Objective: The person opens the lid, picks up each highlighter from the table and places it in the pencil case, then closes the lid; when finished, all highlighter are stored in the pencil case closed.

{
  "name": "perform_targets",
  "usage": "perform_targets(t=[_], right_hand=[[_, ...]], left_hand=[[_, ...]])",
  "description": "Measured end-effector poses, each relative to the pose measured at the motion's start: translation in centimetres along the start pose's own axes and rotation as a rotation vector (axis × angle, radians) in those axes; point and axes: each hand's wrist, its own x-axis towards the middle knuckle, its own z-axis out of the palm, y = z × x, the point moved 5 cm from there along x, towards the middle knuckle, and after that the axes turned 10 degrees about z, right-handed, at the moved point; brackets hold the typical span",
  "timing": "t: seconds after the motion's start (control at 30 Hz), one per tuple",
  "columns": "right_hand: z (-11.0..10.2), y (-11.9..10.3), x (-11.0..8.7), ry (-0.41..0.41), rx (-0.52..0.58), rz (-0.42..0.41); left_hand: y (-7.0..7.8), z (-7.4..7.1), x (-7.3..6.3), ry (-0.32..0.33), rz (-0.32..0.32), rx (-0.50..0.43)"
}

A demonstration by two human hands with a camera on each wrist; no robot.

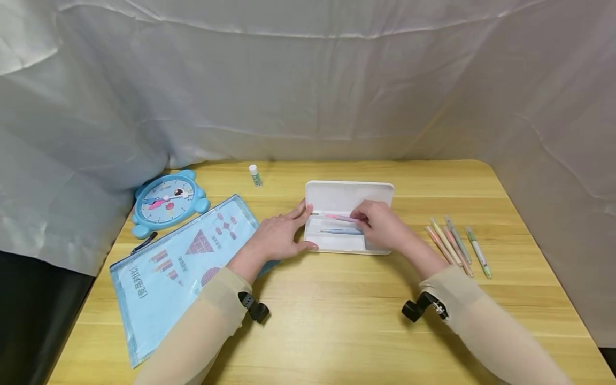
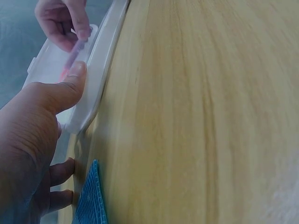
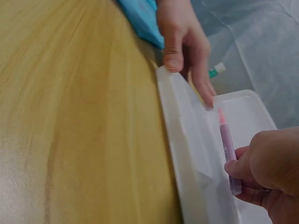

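Note:
A white pencil case [image 1: 339,245] lies with its lid [image 1: 332,195] raised at the back. My left hand [image 1: 279,235] holds the case's left end, thumb at the near corner and fingers by the hinge side. Between thumb and fingers, my right hand [image 1: 382,224] pinches a lilac marker pen with a pink tip [image 3: 227,144] over the case. The pen's tip points left, towards my left hand. Inside the case lies a slim blue pen [image 1: 340,231], partly covered by the right hand at its right end.
Several pastel pens [image 1: 449,243] lie to the right, with a green-and-white pen [image 1: 478,251] beside them. At left are a blue zip pouch [image 1: 178,272] and a blue toy clock [image 1: 168,200]. A small glue stick [image 1: 255,175] stands behind. Curtains border the table [image 1: 337,326].

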Motion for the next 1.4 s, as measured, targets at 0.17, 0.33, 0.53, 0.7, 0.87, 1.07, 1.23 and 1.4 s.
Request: perform_targets(t=[0.17, 0.33, 0.53, 0.7, 0.87, 1.07, 1.23, 1.4], right_hand=[[1.0, 0.0, 0.2, -0.027, -0.034, 0.009], [1.5, -0.1, 0.1, -0.055, -0.080, 0.020], [1.8, -0.4, -0.1, -0.097, -0.127, 0.008], [1.9, -0.4, -0.2, -0.101, -0.138, -0.010], [1.4, -0.4, -0.5, -0.079, -0.110, 0.001], [-0.1, -0.5, -0.8, -0.026, -0.048, -0.025], [-1.9, -0.5, -1.4, -0.004, -0.011, -0.021], [-3.6, -0.3, -2.5, -0.004, -0.019, 0.026]], left_hand=[[0.1, -0.1, 0.1, 0.000, 0.004, 0.002], [0.2, -0.1, 0.2, -0.001, 0.007, -0.003], [0.2, 0.0, 0.1, -0.008, 0.005, 0.004], [0.2, 0.1, 0.0, -0.007, 0.009, 0.004], [0.2, 0.1, 0.0, -0.007, 0.004, 0.008], [0.1, 0.2, 0.0, 0.000, 0.004, 0.010], [0.0, 0.3, 0.0, 0.002, 0.005, 0.013], [0.0, 0.2, 0.0, -0.005, 0.000, 0.009]])
